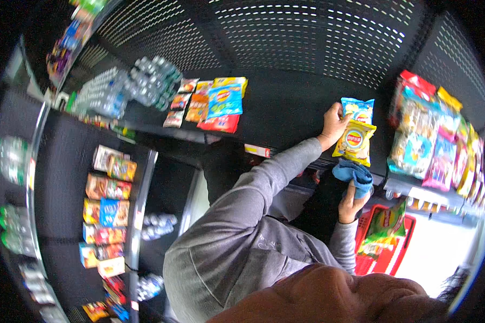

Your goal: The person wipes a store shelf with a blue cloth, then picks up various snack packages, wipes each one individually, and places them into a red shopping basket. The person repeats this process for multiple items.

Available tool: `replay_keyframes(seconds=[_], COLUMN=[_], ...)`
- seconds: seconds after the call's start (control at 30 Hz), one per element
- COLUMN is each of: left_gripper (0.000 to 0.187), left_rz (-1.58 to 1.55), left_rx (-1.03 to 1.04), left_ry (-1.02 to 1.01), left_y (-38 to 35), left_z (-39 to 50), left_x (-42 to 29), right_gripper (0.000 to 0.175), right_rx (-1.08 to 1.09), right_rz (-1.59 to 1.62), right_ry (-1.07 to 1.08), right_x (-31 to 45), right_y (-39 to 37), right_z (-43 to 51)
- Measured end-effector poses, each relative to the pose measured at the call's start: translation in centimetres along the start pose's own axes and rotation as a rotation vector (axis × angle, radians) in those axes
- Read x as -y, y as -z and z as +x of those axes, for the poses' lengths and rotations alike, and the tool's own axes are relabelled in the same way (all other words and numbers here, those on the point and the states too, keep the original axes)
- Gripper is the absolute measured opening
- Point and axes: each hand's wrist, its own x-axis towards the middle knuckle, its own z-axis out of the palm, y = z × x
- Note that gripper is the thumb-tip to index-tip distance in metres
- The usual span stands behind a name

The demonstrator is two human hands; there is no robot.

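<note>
My left hand (334, 124) grips the edge of a blue bag of Lay's chips (357, 110) on the black shelf. A yellow chip bag (353, 139) lies just in front of the blue one and partly overlaps it, close beside my fingers. My right hand (352, 203) holds a folded blue cloth (353, 173) at the shelf's front edge, below the yellow bag. Further left on the same shelf, a light blue chip bag (224, 101) lies over red and yellow bags, beside several small snack packets (179, 101).
Hanging or stacked snack bags (414, 133) fill the shelf's right part. Plastic-wrapped bottles (153, 80) stand at its left. A red basket (406, 238) with a green chip bag (386, 222) is at the lower right. Boxed snacks (107, 212) line a lower left shelf.
</note>
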Motion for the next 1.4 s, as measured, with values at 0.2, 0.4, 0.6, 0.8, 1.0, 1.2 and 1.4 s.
replay_keyframes(seconds=[0.2, 0.4, 0.6, 0.8, 1.0, 1.2, 1.4], left_gripper=[0.016, 0.023, 0.028, 0.033, 0.030, 0.011, 0.039], left_rz=[-0.083, 0.148, 0.243, 0.253, 0.219, 0.029, 0.129], left_rx=[-0.216, -0.560, -0.764, -0.881, -0.893, -0.838, -0.384], left_ry=[-0.010, -0.018, 0.022, 0.090, 0.387, 0.165, -0.246], left_y=[11.5, 27.4, 39.5, 42.8, 43.4, 42.8, 36.5], left_z=[6.6, 12.4, 13.2, 11.5, 10.0, 7.6, 4.3], left_x=[0.3, 2.5, 7.6, 12.4, 12.4, 9.8, -0.2], right_gripper=[0.025, 0.026, 0.025, 0.024, 0.023, 0.013, 0.014], right_rx=[0.010, 0.019, -0.034, 0.036, 0.034, 0.008, 0.033], right_rz=[-0.036, -0.031, -0.065, -0.176, -0.241, -0.197, -0.327], right_ry=[0.037, 0.014, -0.005, 0.038, 0.138, 0.012, -0.002], right_x=[-1.1, -2.2, -2.3, -1.9, -1.9, -2.2, -1.3], right_y=[0.2, 0.5, 0.2, -0.1, -0.2, 0.1, -0.8], right_z=[-0.2, -0.6, -0.9, -0.2, -0.2, -0.3, -0.3])
